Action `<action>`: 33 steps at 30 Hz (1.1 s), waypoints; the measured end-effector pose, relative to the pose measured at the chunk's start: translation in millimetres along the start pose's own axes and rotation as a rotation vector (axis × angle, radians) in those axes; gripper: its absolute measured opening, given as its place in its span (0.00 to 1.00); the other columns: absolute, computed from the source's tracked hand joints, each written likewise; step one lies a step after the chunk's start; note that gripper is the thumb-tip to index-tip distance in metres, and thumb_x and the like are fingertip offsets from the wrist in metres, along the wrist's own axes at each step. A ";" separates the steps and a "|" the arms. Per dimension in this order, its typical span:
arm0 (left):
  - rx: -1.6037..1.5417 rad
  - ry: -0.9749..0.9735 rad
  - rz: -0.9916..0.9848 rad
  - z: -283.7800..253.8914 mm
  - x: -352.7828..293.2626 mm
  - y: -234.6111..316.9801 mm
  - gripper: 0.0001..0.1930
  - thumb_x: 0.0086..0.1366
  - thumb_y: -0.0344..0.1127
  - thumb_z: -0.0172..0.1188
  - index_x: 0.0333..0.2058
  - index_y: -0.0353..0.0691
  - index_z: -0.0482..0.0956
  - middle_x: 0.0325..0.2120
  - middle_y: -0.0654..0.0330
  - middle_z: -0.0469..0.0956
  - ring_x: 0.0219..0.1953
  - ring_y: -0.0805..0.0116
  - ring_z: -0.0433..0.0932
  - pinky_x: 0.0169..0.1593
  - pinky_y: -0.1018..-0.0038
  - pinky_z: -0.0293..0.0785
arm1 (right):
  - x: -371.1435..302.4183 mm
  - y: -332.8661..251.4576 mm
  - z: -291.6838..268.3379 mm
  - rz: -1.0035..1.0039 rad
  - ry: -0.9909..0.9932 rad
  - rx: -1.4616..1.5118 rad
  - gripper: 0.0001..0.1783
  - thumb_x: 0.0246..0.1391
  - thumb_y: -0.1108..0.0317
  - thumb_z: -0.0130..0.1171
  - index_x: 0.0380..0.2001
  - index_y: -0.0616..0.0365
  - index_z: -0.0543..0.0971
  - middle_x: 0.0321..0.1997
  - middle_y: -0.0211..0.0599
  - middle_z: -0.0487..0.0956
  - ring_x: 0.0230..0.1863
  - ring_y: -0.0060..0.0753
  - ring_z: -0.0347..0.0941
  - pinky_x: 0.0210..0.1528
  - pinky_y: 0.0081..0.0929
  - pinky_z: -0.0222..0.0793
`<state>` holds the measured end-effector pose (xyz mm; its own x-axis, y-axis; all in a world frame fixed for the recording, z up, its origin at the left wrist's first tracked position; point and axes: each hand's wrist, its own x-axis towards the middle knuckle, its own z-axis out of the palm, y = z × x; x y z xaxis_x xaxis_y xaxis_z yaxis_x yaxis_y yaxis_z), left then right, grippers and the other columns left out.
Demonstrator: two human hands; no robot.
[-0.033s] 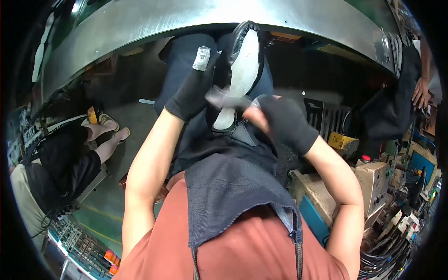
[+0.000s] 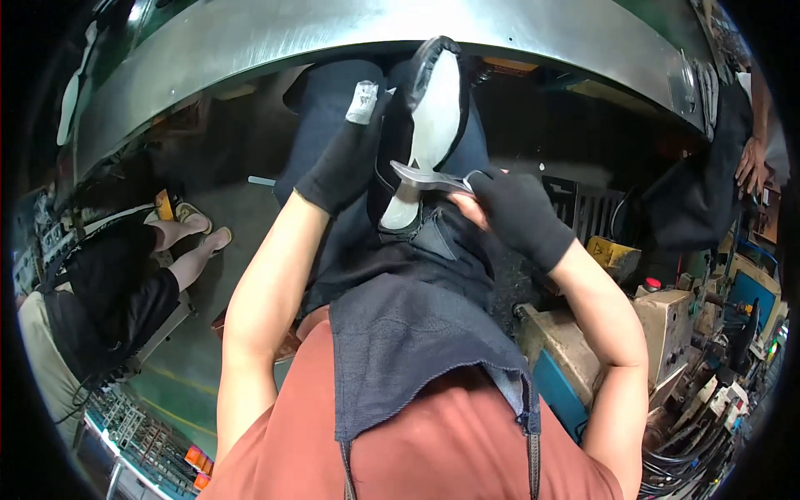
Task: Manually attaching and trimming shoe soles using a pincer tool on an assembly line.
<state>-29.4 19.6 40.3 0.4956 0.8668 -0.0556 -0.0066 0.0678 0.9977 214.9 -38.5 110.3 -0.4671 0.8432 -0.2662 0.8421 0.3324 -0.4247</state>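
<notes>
A black shoe [image 2: 398, 152] lies sole-up across my lap, its pale underside [image 2: 437, 117] facing me and its toe close to the metal bench edge. My left hand [image 2: 354, 146], in a black glove with silvery tape on the thumb, grips the shoe's left side; most of those fingers are hidden behind it. A bright curved metal hand tool [image 2: 421, 178] with a beak-like end crosses the narrow waist of the shoe. My black-gloved right hand [image 2: 512, 204] is closed around the tool's other end, with bare fingertips showing. I cannot tell whether the tool touches the shoe.
The metal bench [image 2: 367, 23] spans the far side. Worn machinery [image 2: 575, 333] and a yellow box-like part [image 2: 612, 252] stand at my right. Another person's legs [image 2: 179, 242] show at left, and a person's hand [image 2: 752, 172] at far right.
The metal tool was a blur over the shoe's waist and now shows sharply there. My right hand has shifted slightly right and down; the left hand and shoe have hardly moved.
</notes>
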 end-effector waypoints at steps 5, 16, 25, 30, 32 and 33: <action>-0.327 0.090 -0.211 1.4 -1.6 -14.6 0.30 0.75 0.57 0.40 0.64 0.39 0.64 0.53 0.57 0.73 0.55 0.70 0.70 0.64 0.73 0.59 | -9.9 -53.4 -10.4 -0.653 0.153 0.141 0.23 0.58 0.44 0.56 0.26 0.55 0.77 0.30 0.45 0.77 0.32 0.45 0.77 0.36 0.39 0.74; 0.465 0.486 -0.090 52.1 16.2 -6.1 0.29 0.71 0.54 0.48 0.58 0.34 0.66 0.52 0.40 0.73 0.54 0.47 0.74 0.57 0.60 0.69 | -63.8 32.7 -21.5 0.363 0.014 0.535 0.21 0.65 0.54 0.53 0.29 0.64 0.76 0.20 0.33 0.72 0.24 0.27 0.66 0.31 0.27 0.63; 0.570 0.076 0.150 18.2 0.4 -37.2 0.45 0.59 0.46 0.64 0.67 0.32 0.50 0.59 0.34 0.63 0.62 0.40 0.65 0.62 0.54 0.65 | -16.1 -42.2 -86.3 -0.292 0.173 0.290 0.19 0.63 0.54 0.54 0.29 0.60 0.79 0.25 0.49 0.75 0.28 0.48 0.75 0.32 0.37 0.67; 0.057 -0.026 -0.292 17.4 -8.1 18.8 0.53 0.60 0.45 0.68 0.70 0.34 0.36 0.64 0.47 0.60 0.64 0.57 0.63 0.67 0.66 0.59 | -5.9 40.6 -8.0 0.156 -0.073 0.493 0.21 0.65 0.51 0.54 0.32 0.62 0.76 0.20 0.36 0.71 0.25 0.22 0.71 0.29 0.29 0.65; -0.330 0.174 -0.403 6.1 -3.7 18.2 0.35 0.70 0.48 0.55 0.66 0.32 0.55 0.61 0.51 0.68 0.61 0.63 0.68 0.65 0.71 0.61 | -26.8 32.3 -5.3 0.381 -0.156 0.587 0.23 0.67 0.50 0.51 0.32 0.61 0.77 0.21 0.26 0.73 0.24 0.19 0.71 0.29 0.24 0.67; -0.541 0.296 -0.550 26.9 10.5 60.9 0.30 0.74 0.49 0.49 0.64 0.31 0.63 0.60 0.53 0.69 0.61 0.66 0.68 0.65 0.72 0.60 | -41.9 36.8 -2.0 0.403 -0.157 0.584 0.23 0.67 0.50 0.51 0.32 0.61 0.77 0.21 0.26 0.73 0.24 0.19 0.71 0.29 0.24 0.67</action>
<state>-1.2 19.6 101.5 0.3010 0.7297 -0.6139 -0.2845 0.6832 0.6725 265.9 -60.7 107.6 -0.2208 0.7675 -0.6018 0.6960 -0.3083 -0.6485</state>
